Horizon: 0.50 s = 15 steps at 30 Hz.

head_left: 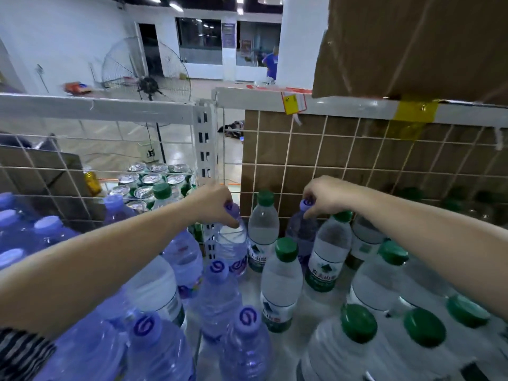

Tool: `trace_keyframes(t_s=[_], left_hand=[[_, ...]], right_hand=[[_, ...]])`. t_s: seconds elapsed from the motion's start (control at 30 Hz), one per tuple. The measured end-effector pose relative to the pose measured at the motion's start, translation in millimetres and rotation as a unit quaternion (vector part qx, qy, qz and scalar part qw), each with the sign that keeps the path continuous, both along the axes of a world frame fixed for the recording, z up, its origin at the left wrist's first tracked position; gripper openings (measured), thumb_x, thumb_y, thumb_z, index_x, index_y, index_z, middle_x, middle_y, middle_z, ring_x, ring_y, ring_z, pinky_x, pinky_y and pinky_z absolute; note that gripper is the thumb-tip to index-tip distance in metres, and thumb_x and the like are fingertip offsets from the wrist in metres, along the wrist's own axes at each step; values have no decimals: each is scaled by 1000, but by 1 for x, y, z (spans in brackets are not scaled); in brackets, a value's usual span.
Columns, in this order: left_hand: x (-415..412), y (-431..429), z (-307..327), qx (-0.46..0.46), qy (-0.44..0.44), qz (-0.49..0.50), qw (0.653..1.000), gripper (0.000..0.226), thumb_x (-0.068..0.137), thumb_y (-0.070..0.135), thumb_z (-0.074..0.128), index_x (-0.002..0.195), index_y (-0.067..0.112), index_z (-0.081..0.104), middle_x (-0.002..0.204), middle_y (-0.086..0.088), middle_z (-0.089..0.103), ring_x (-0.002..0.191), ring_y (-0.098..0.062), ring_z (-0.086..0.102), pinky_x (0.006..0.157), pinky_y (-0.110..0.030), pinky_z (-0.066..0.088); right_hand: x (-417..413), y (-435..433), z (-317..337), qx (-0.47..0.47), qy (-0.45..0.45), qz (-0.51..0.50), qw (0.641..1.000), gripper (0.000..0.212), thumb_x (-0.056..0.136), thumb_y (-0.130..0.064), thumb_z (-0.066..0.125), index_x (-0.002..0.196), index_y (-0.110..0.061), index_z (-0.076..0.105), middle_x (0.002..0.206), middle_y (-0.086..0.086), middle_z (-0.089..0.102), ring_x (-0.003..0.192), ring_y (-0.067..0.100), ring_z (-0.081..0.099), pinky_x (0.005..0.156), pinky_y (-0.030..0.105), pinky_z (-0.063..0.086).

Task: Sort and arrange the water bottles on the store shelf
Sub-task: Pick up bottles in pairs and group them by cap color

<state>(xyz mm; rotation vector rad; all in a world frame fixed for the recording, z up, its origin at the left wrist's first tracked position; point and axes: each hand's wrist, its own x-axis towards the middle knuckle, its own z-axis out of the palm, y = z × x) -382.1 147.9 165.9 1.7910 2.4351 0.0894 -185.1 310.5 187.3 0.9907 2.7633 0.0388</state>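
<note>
Purple-capped water bottles (217,292) crowd the left of the white shelf (310,303), and green-capped bottles (281,279) stand on the right. My left hand (217,204) grips the cap of a purple bottle (233,246) at the back, beside the white upright post. My right hand (327,193) pinches the cap of another purple bottle (301,232) that stands among the green-capped ones at the back. Both bottles are upright, and their bases are hidden behind other bottles.
A wire grid (343,160) backs the shelf, with a brown board behind its right part. Green cans (151,180) sit beyond the grid at left. A cardboard box (412,45) rests on the upper shelf rail. A standing fan (147,75) and a distant person are behind.
</note>
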Motion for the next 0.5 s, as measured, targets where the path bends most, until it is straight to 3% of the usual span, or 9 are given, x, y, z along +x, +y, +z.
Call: trace_keyframes(t_s=[0.07,0.17,0.3,0.4,0.5], left_hand=[[0,-1,4,2,16,-11,1000,44,73,46,78,62,12,52,56,1,42,55,-16,39,51,-29,30],[-1,-8,13,34,0,-17,999,43,71,45,80,74,4,65,58,1,46,55,-15,40,52,-28,30],[3,-24,47,142,-75,9,987,47,68,48,80,80,3,69,60,0,53,52,-12,41,48,-22,30],[13,-39,75,259,-109,21,960,49,67,49,80,84,4,71,69,-5,60,58,-17,47,53,-26,35],[22,-52,98,384,-160,42,909,33,72,42,80,82,12,69,63,0,57,54,-12,44,51,-25,34]], right_hand=[[1,-2,2,1,2,-3,1000,40,78,-44,75,102,-13,67,96,6,65,83,22,63,71,36,53],[7,-8,10,-5,25,-8,1000,35,78,-43,75,94,-12,69,89,10,68,76,21,64,64,34,50],[23,-14,45,-33,136,-10,990,35,78,-44,74,96,-14,70,88,3,69,77,17,64,70,35,53],[36,-21,79,-32,224,-1,974,42,79,-46,73,103,-11,69,93,5,69,83,19,64,79,40,52],[45,-37,106,-88,379,27,921,39,83,-39,72,107,-8,67,98,10,71,90,23,66,85,43,52]])
